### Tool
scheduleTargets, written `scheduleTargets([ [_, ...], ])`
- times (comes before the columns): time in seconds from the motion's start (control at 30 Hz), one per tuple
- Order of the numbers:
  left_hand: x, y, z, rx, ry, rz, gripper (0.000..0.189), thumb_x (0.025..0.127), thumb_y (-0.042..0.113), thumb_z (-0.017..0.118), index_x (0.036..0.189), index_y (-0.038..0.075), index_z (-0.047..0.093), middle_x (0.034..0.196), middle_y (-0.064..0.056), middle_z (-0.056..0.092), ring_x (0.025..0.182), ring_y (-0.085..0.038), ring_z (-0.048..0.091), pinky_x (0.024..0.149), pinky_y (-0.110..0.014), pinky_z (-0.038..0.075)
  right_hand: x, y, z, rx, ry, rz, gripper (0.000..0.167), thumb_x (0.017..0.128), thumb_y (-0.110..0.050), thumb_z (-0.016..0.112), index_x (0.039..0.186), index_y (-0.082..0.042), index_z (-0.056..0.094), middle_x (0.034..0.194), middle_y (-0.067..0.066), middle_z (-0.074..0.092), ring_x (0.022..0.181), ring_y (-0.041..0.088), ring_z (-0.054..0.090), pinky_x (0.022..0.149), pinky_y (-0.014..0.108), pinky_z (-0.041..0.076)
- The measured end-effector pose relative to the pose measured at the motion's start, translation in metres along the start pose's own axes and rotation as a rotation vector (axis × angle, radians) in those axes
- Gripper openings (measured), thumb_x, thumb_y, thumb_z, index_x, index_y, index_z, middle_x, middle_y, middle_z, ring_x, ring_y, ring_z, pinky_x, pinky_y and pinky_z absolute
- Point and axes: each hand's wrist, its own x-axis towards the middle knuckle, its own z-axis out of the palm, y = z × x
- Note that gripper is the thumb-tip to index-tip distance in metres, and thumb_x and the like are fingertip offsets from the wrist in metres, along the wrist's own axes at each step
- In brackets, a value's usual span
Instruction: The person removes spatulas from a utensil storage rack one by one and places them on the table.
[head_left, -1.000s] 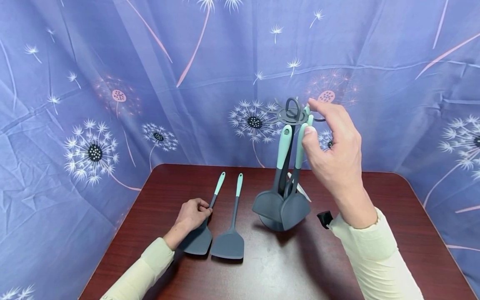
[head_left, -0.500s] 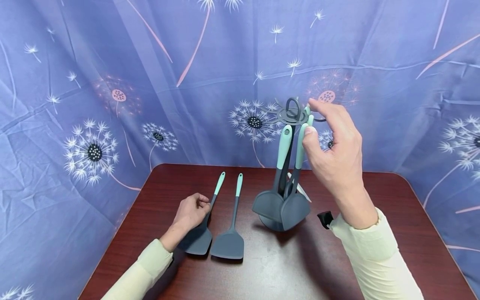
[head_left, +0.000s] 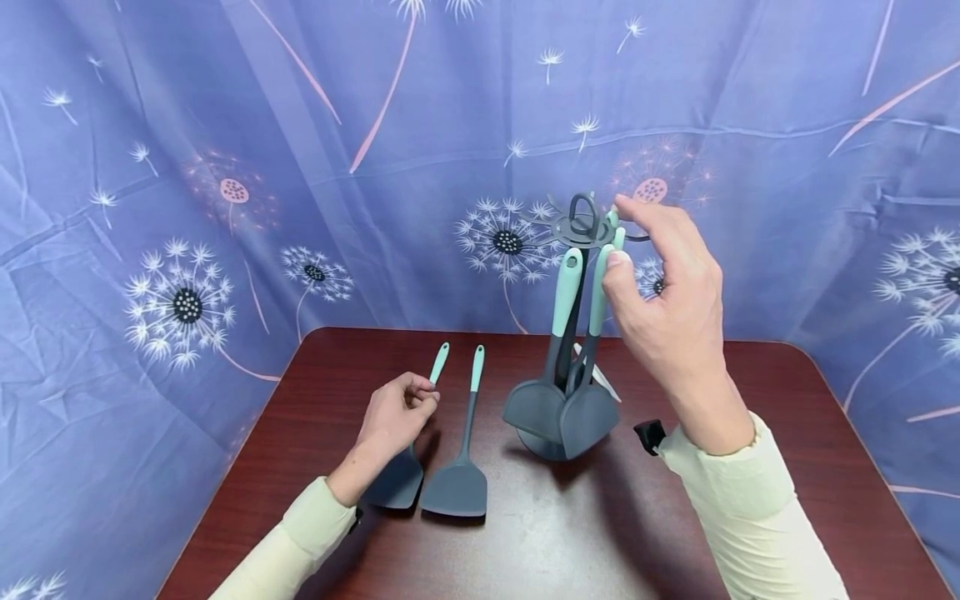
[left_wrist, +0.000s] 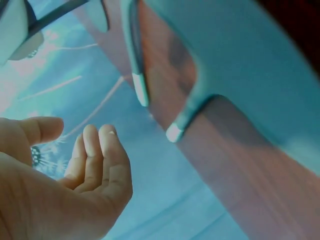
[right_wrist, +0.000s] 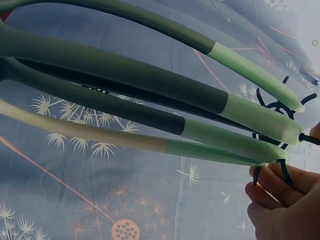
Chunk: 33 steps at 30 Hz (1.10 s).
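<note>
In the head view my left hand (head_left: 397,412) hovers over the left of two dark grey spatulas (head_left: 396,483) with mint handles, covering part of its shaft. Its fingers curl loosely, and the left wrist view shows nothing between them. The second spatula (head_left: 455,487) lies beside it on the table. To the right, a dark utensil rack (head_left: 582,227) with a top loop and hooks carries several mint-handled utensils. My right hand (head_left: 671,292) is at its top, thumb and forefinger around handle ends (right_wrist: 250,145) hanging on hooks. How firmly they pinch is unclear.
Rounded grey utensil heads (head_left: 588,421) hang low around the rack, close to the tabletop. A pale slender piece (head_left: 600,375) shows behind them. The dark red table (head_left: 525,550) ends against a blue dandelion-print curtain (head_left: 420,208).
My left hand has moved up and away along the left spatula, from its lower shaft towards its handle. That spatula stays in place. My right hand stays at the rack top.
</note>
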Motion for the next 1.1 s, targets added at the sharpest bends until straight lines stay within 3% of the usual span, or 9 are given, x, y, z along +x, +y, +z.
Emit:
scheduleTargets([
  [0.27, -0.002, 0.021, 0.006, -0.073, 0.019, 0.083, 0.011, 0.097, 0.021, 0.075, 0.108, 0.019, 0.076, 0.094, 0.007, 0.072, 0.087, -0.016, 0.070, 0.078, -0.032, 0.056, 0.001, 0.001, -0.001, 0.005, 0.002, -0.001, 0.050, 0.092, -0.022, 0.058, 0.139, -0.012, 0.071, 0.129, 0.005, 0.073, 0.121, 0.020, 0.064, 0.104, 0.026, 0.045],
  [0.5, -0.004, 0.030, 0.010, -0.095, 0.042, 0.139, 0.013, 0.097, 0.022, 0.077, 0.109, 0.017, 0.077, 0.095, 0.006, 0.073, 0.085, -0.010, 0.069, 0.077, -0.028, 0.057, 0.001, 0.001, 0.000, 0.005, -0.004, -0.004, 0.049, 0.092, -0.022, 0.058, 0.139, -0.012, 0.071, 0.129, 0.005, 0.073, 0.121, 0.020, 0.064, 0.104, 0.026, 0.045],
  [0.7, -0.008, 0.039, 0.014, -0.096, 0.051, 0.157, 0.014, 0.098, 0.025, 0.077, 0.110, 0.018, 0.077, 0.099, 0.007, 0.073, 0.086, -0.012, 0.068, 0.078, -0.034, 0.057, 0.001, 0.000, -0.001, 0.007, 0.003, 0.000, 0.049, 0.092, -0.024, 0.059, 0.138, -0.012, 0.072, 0.128, 0.007, 0.073, 0.120, 0.020, 0.064, 0.103, 0.026, 0.045],
  [0.97, -0.012, 0.051, 0.020, -0.135, 0.034, 0.191, 0.017, 0.099, 0.029, 0.076, 0.114, 0.021, 0.075, 0.109, 0.007, 0.072, 0.099, -0.007, 0.069, 0.087, -0.035, 0.059, 0.001, 0.000, -0.001, 0.003, 0.002, 0.000, 0.049, 0.092, -0.023, 0.059, 0.138, -0.013, 0.072, 0.128, 0.006, 0.073, 0.120, 0.020, 0.064, 0.103, 0.027, 0.045],
  [1.1, -0.014, 0.058, 0.023, -0.175, 0.014, 0.218, 0.017, 0.100, 0.031, 0.075, 0.116, 0.025, 0.073, 0.114, 0.002, 0.073, 0.105, -0.011, 0.069, 0.093, -0.038, 0.059, 0.000, 0.001, -0.001, 0.002, 0.002, 0.001, 0.049, 0.092, -0.024, 0.059, 0.138, -0.013, 0.072, 0.128, 0.006, 0.073, 0.120, 0.020, 0.064, 0.102, 0.027, 0.045],
])
